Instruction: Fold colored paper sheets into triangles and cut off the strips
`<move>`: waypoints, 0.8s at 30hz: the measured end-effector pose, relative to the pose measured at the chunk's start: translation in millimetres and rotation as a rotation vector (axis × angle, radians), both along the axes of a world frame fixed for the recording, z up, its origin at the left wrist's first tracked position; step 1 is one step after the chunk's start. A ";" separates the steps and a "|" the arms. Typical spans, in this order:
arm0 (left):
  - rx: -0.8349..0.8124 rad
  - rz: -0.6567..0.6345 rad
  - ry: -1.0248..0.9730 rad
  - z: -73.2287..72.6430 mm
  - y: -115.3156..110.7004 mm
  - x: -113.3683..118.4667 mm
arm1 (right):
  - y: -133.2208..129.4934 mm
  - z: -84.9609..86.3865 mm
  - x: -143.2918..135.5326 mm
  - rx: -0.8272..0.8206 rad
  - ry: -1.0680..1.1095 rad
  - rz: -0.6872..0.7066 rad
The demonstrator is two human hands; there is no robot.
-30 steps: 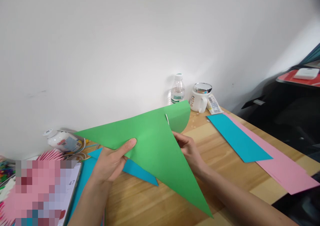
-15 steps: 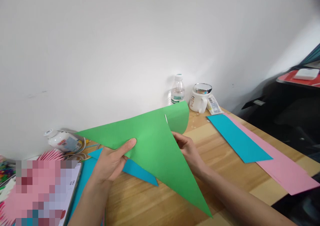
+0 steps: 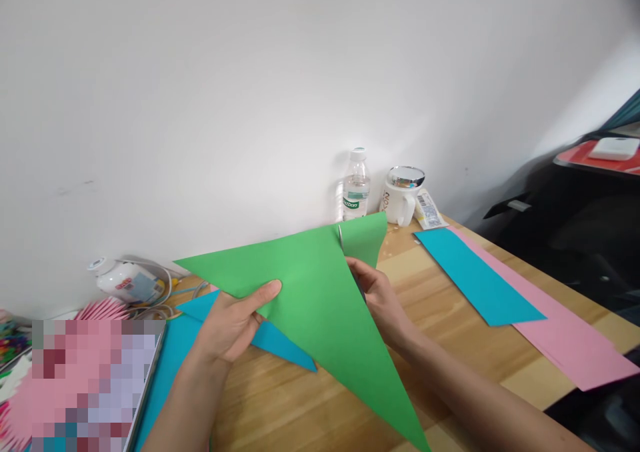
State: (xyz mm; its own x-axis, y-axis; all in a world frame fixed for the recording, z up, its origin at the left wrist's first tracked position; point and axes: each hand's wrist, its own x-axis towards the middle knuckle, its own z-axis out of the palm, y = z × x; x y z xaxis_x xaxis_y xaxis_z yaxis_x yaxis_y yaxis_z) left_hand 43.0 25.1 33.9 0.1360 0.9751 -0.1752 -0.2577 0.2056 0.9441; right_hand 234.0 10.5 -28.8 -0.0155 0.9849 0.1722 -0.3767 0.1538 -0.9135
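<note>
My left hand (image 3: 237, 322) pinches a large green sheet of paper (image 3: 305, 285), thumb on top and fingers beneath. The sheet is folded into a triangle and held above the table. At its right edge my right hand (image 3: 375, 292) is closed around scissors (image 3: 341, 237); only a bit of blade and a dark part near the fingers show, the rest being hidden by paper and hand. The blade sits in a cut near the top edge, and a strip of green paper (image 3: 367, 235) bends away to its right. Blue paper pieces (image 3: 285, 347) lie under the sheet.
On the wooden table's right lie a blue strip (image 3: 477, 275) and pink paper (image 3: 565, 335). A water bottle (image 3: 357, 185), a white mug (image 3: 400, 202) and a small packet (image 3: 429, 210) stand by the wall. A white jar (image 3: 127, 282), cables and a phone (image 3: 145, 385) are at left.
The green paper and my left hand have shifted slightly right. The scissor blade has moved up nearer the top edge, and the strip beyond it hangs more separate.
</note>
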 end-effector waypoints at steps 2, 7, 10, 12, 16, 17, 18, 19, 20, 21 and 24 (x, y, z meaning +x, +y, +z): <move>-0.002 -0.002 -0.003 0.4 0.2 0.5 | 0.1 0.0 0.2 0.003 0.003 -0.006; 0.000 -0.013 -0.003 1.9 -1.0 0.8 | -0.1 -0.4 1.2 0.011 0.002 -0.018; 0.006 -0.014 0.004 1.9 -1.2 0.5 | -0.1 -0.7 1.6 0.008 -0.006 -0.020; 0.010 -0.017 0.009 1.3 -1.1 0.4 | 0.1 -0.8 1.6 0.009 0.004 -0.019; 0.014 -0.026 0.024 0.5 -1.3 0.4 | 0.4 -1.0 1.4 0.008 0.036 -0.017; 0.014 -0.027 0.028 0.7 -1.5 0.6 | 0.4 -1.0 1.4 0.009 0.040 -0.019; 0.013 -0.026 0.031 1.1 -1.8 0.9 | 0.4 -1.0 1.5 0.010 0.039 -0.023; 0.012 -0.024 0.033 1.7 -2.1 1.2 | 0.4 -0.9 1.5 0.012 0.034 -0.028; 0.012 -0.021 0.034 2.2 -2.5 1.4 | 0.4 -0.8 1.6 0.013 0.028 -0.034; 0.010 -0.019 0.034 2.6 -2.8 1.6 | 0.3 -0.7 1.7 0.012 0.020 -0.039; -0.005 -0.013 0.028 2.9 -3.2 1.7 | -0.4 0.4 1.9 0.006 0.016 -0.043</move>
